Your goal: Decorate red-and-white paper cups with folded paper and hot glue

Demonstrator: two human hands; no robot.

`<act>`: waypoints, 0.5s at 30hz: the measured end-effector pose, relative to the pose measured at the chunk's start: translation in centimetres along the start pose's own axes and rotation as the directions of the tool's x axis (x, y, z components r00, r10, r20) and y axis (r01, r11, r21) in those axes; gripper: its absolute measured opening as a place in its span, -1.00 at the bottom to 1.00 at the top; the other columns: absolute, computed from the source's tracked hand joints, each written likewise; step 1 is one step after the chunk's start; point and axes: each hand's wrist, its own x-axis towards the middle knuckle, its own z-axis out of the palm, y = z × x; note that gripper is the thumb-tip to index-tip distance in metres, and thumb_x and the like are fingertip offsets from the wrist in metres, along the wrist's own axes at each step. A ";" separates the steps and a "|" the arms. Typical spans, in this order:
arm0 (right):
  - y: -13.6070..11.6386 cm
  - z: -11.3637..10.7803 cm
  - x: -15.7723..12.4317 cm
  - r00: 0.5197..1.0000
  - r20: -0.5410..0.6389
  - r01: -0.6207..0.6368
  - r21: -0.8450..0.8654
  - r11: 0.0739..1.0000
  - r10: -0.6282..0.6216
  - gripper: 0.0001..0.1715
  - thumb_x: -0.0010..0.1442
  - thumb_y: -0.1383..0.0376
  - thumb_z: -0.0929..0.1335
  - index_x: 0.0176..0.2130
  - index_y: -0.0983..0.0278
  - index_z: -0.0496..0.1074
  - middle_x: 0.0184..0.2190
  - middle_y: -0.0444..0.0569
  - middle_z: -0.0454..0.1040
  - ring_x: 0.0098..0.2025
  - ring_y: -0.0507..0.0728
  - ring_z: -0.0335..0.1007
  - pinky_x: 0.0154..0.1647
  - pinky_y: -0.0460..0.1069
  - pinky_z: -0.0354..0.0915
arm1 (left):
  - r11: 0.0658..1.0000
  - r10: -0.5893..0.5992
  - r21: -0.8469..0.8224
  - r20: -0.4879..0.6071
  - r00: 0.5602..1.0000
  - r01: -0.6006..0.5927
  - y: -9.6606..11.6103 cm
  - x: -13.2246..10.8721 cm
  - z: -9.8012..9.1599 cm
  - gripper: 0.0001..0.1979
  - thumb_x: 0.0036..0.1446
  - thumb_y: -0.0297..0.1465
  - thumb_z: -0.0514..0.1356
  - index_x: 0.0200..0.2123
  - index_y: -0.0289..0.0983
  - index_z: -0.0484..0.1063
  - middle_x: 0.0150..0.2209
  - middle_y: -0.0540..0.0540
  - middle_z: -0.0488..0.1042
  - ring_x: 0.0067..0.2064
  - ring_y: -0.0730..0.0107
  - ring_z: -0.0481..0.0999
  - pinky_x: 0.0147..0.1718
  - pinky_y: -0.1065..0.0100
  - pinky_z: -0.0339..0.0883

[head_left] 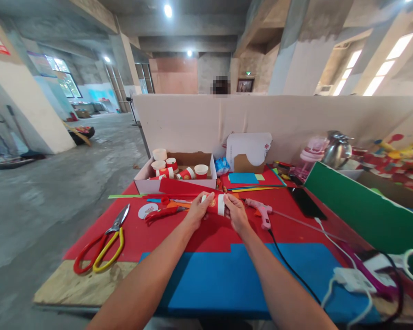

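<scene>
Over the middle of the table, a red and white paper cup (214, 204) lies sideways between my two hands. My left hand (198, 210) is closed on its left end, thumb on top near a gold print. At the right end, by the white band, the fingers of my right hand (235, 211) grip the cup. A pink glue gun (261, 211) lies just right of my right hand, its black cord running toward me. Left of my left hand rests a red-handled tool (163, 214) beside a round white disc (147, 210).
Scissors with red and yellow handles (105, 245) lie at the left. An open cardboard box (175, 185) behind holds several paper cups. To the right are a black phone (306, 202), a green panel (365, 201) and a white power strip (354, 279). A white partition (192, 123) stands behind.
</scene>
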 end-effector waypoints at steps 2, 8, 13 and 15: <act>-0.3 -0.7 0.3 0.997 0.051 0.066 -0.126 0.990 -0.060 -0.55 -0.03 -0.07 0.35 -0.57 0.24 0.25 -0.73 -0.25 0.11 -0.67 -0.06 -0.05 -0.66 -0.11 -0.07 | 1.000 -0.019 0.003 0.008 1.000 0.019 0.1 -0.1 -0.1 -0.58 -0.03 0.03 0.15 -0.44 -0.24 0.24 -0.65 0.14 0.19 -0.68 0.59 0.11 -0.70 0.50 -0.03; -0.6 -1.8 1.0 0.971 0.074 0.233 -0.535 0.812 -0.229 -0.46 0.00 -0.04 0.31 -0.70 0.25 0.09 -0.72 -0.21 0.06 -0.62 -0.05 -0.04 -0.61 -0.09 -0.10 | 0.904 0.343 0.318 -0.140 0.929 -0.285 -0.2 0.5 -0.7 -0.67 -0.12 -0.13 0.28 -0.39 -0.26 0.38 -0.57 0.10 0.31 -0.51 0.53 0.25 -0.49 0.48 0.14; -1.1 -1.6 1.0 0.974 -0.137 0.156 -0.174 0.972 -0.181 -0.47 -0.03 -0.09 0.33 -0.65 0.22 0.11 -0.74 -0.28 -0.01 -0.69 -0.08 -0.16 -0.70 -0.12 -0.11 | 0.964 0.262 0.099 -0.213 0.941 -0.246 -0.7 0.9 -0.4 -0.65 -0.09 -0.10 0.24 -0.45 -0.28 0.32 -0.56 0.08 0.31 -0.51 0.52 0.26 -0.49 0.47 0.17; -1.4 -1.9 1.1 0.960 -0.219 0.172 -0.040 0.984 -0.177 -0.48 -0.06 -0.10 0.36 -0.62 0.23 0.15 -0.73 -0.28 0.03 -0.69 -0.09 -0.13 -0.70 -0.14 -0.05 | 0.968 0.249 0.063 -0.247 0.936 -0.241 -0.6 1.2 -0.7 -0.64 -0.11 -0.10 0.25 -0.44 -0.28 0.32 -0.56 0.08 0.31 -0.51 0.52 0.27 -0.49 0.47 0.17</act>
